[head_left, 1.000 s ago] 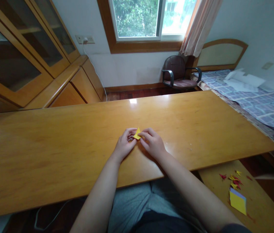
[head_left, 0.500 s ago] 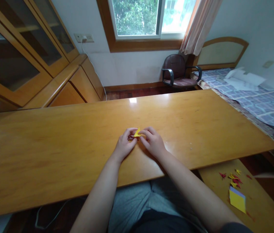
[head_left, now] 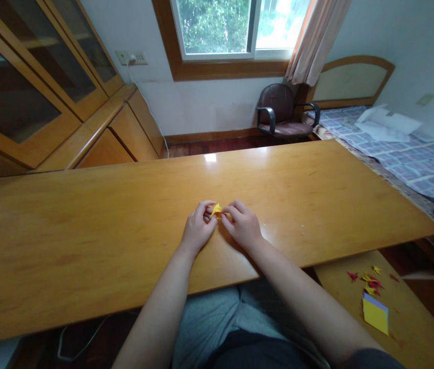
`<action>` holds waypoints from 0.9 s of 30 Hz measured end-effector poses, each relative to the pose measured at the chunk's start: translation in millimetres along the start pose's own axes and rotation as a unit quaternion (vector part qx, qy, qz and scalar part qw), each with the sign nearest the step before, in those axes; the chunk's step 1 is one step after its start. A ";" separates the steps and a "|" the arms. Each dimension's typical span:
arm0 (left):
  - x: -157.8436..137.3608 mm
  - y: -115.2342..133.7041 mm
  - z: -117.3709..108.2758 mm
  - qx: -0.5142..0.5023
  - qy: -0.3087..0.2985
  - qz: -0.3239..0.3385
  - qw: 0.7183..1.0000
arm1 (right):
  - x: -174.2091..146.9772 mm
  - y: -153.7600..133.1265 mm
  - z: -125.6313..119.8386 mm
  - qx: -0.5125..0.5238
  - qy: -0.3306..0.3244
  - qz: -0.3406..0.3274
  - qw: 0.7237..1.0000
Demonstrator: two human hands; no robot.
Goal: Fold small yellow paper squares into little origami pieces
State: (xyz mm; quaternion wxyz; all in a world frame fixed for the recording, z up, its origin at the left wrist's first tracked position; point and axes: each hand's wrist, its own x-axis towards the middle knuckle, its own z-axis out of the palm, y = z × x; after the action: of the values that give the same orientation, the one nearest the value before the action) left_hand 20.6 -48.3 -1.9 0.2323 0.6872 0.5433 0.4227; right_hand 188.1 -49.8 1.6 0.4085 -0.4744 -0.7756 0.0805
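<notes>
A small yellow origami paper piece is held between my two hands, a little above the wooden table. My left hand grips it from the left, fingers curled and thumb at its lower edge. From the right, my right hand pinches it between thumb and fingertips. Folded points stick up from the paper; its lower part is partly hidden by my fingers.
A lower board at the right carries several red and yellow folded paper figures and a stack of yellow and lilac paper squares. Beyond the table stand an armchair, a bed and a cabinet.
The yellow paper has turned and its shape looks different, with the tall point now lower and wider. Both hands stay in nearly the same place, still holding it.
</notes>
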 end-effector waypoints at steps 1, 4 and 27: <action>0.0 -0.3 0.2 0.011 0.004 0.000 1.000 | 0.0 -0.1 0.3 0.001 0.001 0.000 1.000; 0.0 -1.0 0.7 0.026 0.011 0.015 0.999 | 0.2 -0.1 0.9 0.002 0.001 -0.004 1.000; 3.0 -4.4 -5.7 -0.242 -0.050 -0.084 0.965 | -0.3 2.0 -0.7 0.046 -0.034 -0.024 0.998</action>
State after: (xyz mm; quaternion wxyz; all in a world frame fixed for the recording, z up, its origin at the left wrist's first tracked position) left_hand 13.6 -44.9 -1.3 0.4531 0.5825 0.4689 0.4853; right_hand 190.1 -49.2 0.9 0.4054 -0.4330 -0.7957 0.1225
